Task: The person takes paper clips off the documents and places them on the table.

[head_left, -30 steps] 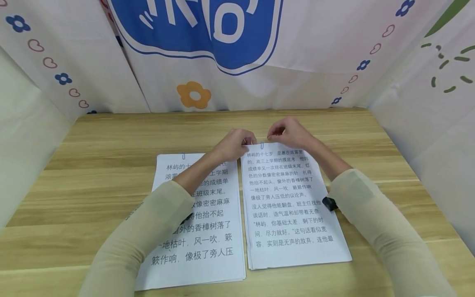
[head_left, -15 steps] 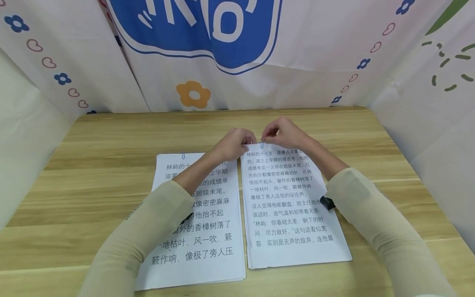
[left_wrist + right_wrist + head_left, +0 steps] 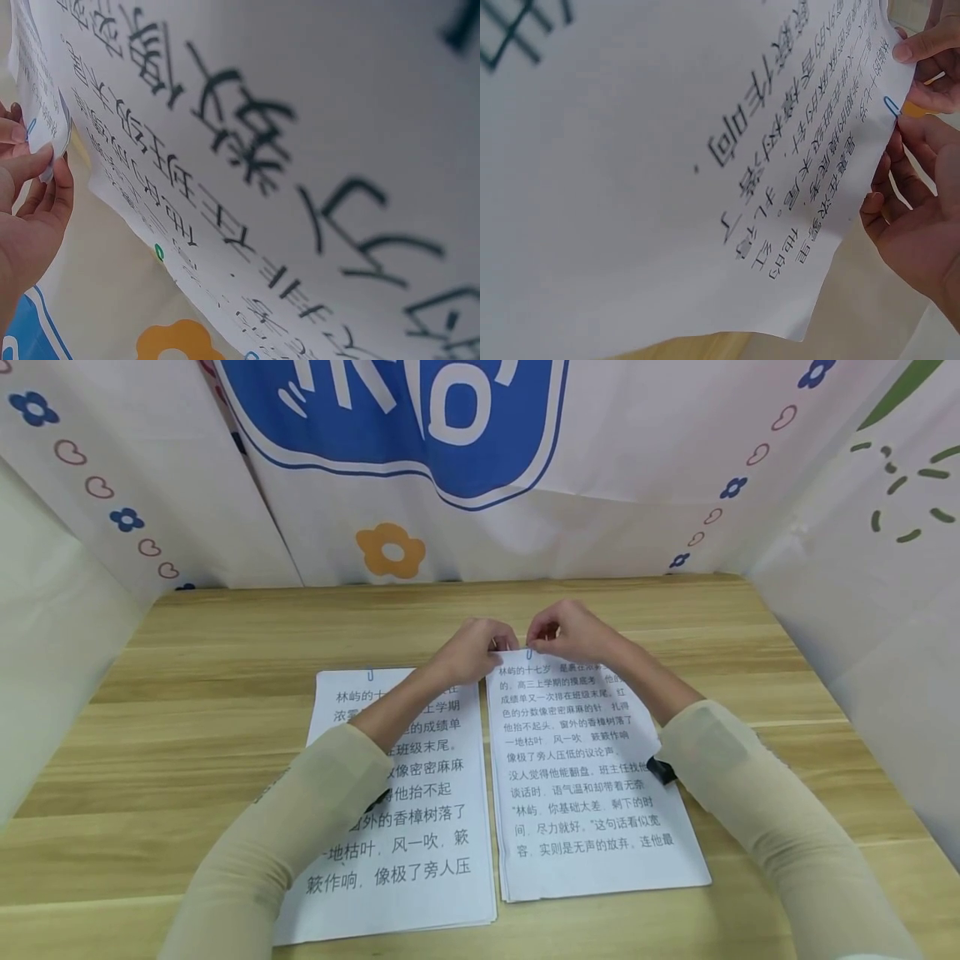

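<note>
Two stacks of printed white sheets lie side by side. At the top left corner of the right stack point(image 3: 592, 872), my left hand point(image 3: 474, 652) pinches the paper, thumb on top. A blue paper clip point(image 3: 890, 106) sits on that stack's top edge. My right hand point(image 3: 579, 632) pinches the clip's outer end between thumb and finger; its other fingers curl below the edge in the right wrist view. The left stack point(image 3: 405, 906) carries another blue clip point(image 3: 371, 676) on its top edge and is partly hidden under my left forearm.
Both stacks rest on a light wood-grain table point(image 3: 187, 760). Behind it hangs a white cloth point(image 3: 600, 535) with a blue logo and an orange flower point(image 3: 392, 552). A black wrist device point(image 3: 662, 770) shows at my right sleeve.
My right hand has moved left and slightly down along the top edge to the paper clip and now pinches it. The left hand keeps its place at the corner.
</note>
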`<state>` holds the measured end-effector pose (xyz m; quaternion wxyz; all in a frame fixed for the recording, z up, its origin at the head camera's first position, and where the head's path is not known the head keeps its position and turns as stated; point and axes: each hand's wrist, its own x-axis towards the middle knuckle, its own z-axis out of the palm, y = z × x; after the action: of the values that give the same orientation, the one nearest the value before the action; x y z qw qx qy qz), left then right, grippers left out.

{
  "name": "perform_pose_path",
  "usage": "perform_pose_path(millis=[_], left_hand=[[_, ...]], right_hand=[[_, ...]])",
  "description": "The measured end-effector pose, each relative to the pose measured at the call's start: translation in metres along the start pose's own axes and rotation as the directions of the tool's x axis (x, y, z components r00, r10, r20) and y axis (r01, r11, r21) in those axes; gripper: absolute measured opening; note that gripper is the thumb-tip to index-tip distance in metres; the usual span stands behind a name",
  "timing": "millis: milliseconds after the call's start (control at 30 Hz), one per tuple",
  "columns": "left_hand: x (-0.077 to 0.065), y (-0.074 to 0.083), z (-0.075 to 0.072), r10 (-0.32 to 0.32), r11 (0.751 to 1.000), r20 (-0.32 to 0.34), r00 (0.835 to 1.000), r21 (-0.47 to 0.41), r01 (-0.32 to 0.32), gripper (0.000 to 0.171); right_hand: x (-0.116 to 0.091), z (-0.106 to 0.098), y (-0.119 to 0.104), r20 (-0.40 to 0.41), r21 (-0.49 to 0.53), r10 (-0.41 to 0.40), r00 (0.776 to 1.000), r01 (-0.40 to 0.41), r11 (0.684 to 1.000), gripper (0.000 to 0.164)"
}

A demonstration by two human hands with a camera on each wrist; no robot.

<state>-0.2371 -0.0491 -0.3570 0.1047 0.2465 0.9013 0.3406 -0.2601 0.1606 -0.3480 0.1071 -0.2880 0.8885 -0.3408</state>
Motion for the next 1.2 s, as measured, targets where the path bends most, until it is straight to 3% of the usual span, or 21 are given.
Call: perform_pose_path(millis=[1200], left_hand=[[-0.0005,-0.0015,0.0001,-0.007,1.0,0.005,1.0,-0.016,0.007,0.027]], right_hand=[[0.001,0.0042,0.0041,0.006,-0.011,-0.013,1.0,0.013,1.0,0.008]])
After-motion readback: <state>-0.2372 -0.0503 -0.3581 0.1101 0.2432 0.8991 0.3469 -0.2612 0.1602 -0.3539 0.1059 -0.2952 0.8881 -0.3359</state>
